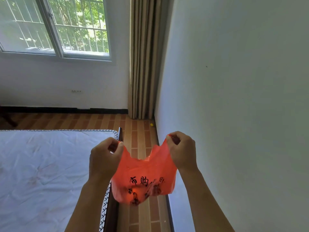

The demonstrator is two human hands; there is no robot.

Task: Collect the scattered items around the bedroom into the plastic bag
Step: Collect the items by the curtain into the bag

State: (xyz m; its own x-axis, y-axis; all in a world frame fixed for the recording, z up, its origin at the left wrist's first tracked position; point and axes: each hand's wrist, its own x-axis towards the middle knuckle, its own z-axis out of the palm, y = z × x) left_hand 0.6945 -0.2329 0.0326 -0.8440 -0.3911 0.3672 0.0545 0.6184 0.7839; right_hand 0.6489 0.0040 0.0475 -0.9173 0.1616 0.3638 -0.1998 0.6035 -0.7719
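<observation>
1. You've got the orange plastic bag (143,180) held up in front of you over the strip of tiled floor (138,131) between the bed (41,164) and the right-hand wall (234,97).
2. Your left hand (103,158) is pinching the bag's left handle, fingers curled round it. Your right hand (182,151) is doing the same on the right handle. Both are busy, nothing spare.
3. The 2 handles are pulled apart, so the mouth looks partly open, facing up. Can't tell if anything's inside, though the bottom looks bunched.
4. The only loose thing I can spot is a small yellow object (151,124) on the floor past the bag, straight ahead, right by the wall and just beside the foot of the curtain (143,64). Too tiny to name.
5. It sits slightly right of the bag's middle, so your right hand is the nearer 1. I'd guess you walk forward, keep the bag in your left hand and reach down with the right.
</observation>
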